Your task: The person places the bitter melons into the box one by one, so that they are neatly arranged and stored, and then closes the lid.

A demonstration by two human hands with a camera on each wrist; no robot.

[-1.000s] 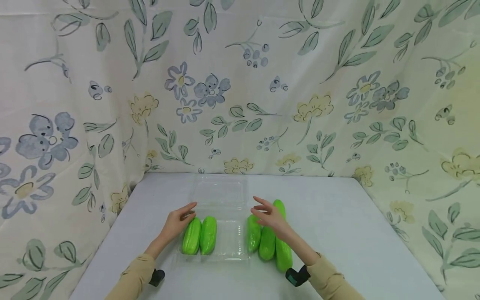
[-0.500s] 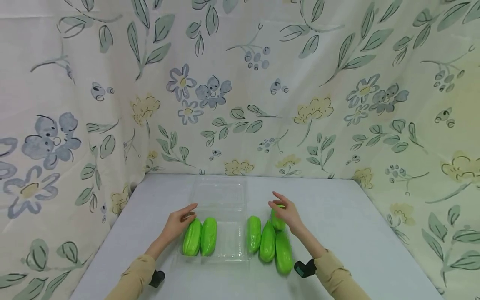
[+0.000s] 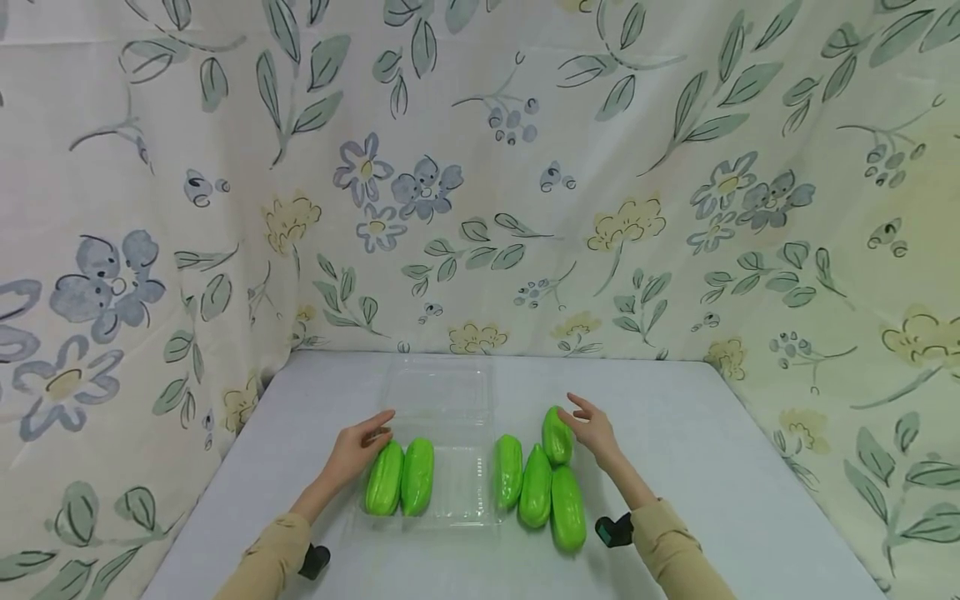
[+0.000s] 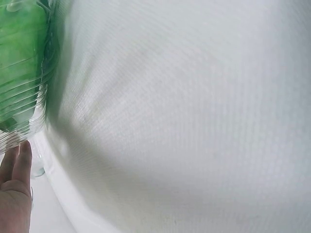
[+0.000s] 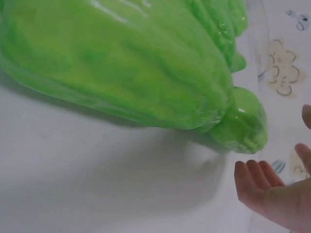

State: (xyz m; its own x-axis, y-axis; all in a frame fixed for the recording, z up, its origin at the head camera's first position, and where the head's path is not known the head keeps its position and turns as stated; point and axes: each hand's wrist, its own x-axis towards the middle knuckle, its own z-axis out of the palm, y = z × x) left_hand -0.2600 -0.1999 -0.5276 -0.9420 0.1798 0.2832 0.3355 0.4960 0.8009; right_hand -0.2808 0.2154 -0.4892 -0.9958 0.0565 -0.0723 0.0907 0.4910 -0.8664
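My left hand touches the rear left corner of a clear plastic clamshell container, its fingers fairly straight. In the left wrist view the fingertips meet the container's ridged wall. Two glossy green cucumber-like vegetables lie side by side in the container's left part. Beside its right edge lies another green vegetable, with two more to the right. My right hand, empty, hovers beside the rearmost vegetable, thumb and fingers spread apart. The right wrist view shows its fingertips just off that vegetable's end.
The container's clear lid lies folded back behind it. A white cloth covers the table. A floral curtain hangs at the rear and sides. Black wrist cameras sit below both hands.
My right hand has moved right, from over the vegetable group to the right of the rearmost one. That vegetable now shows more fully. My left hand stays at the container's corner.
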